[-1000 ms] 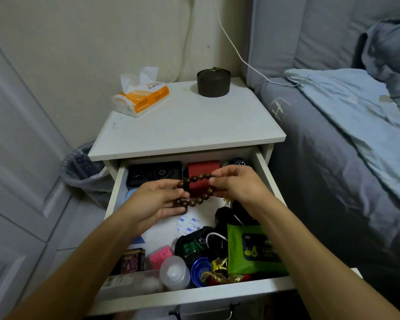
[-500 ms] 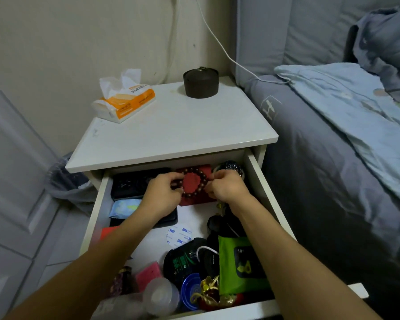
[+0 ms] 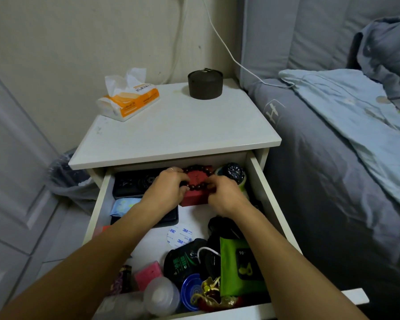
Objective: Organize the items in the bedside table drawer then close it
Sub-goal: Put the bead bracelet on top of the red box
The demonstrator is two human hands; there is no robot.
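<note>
The white drawer (image 3: 267,195) of the bedside table stands pulled open. At its back middle, a dark wooden bead bracelet (image 3: 198,169) lies in a ring on top of a red box (image 3: 195,195). My left hand (image 3: 166,188) pinches the ring's left side and my right hand (image 3: 224,195) pinches its right side. A black watch (image 3: 233,173) sits to the right of the box, and a black case (image 3: 132,183) to the left.
The drawer's front holds a green wipes pack (image 3: 240,266), a black pouch (image 3: 183,262), a blue tin (image 3: 192,292), a gold pouch (image 3: 211,294), a pink item (image 3: 147,274) and a clear jar (image 3: 161,296). A tissue pack (image 3: 129,100) and dark pot (image 3: 204,83) stand on top. The bed (image 3: 333,181) is right.
Both hands carried the bracelet from above the drawer's middle back to the red box and lowered it onto the box. The view has come closer to the drawer.
</note>
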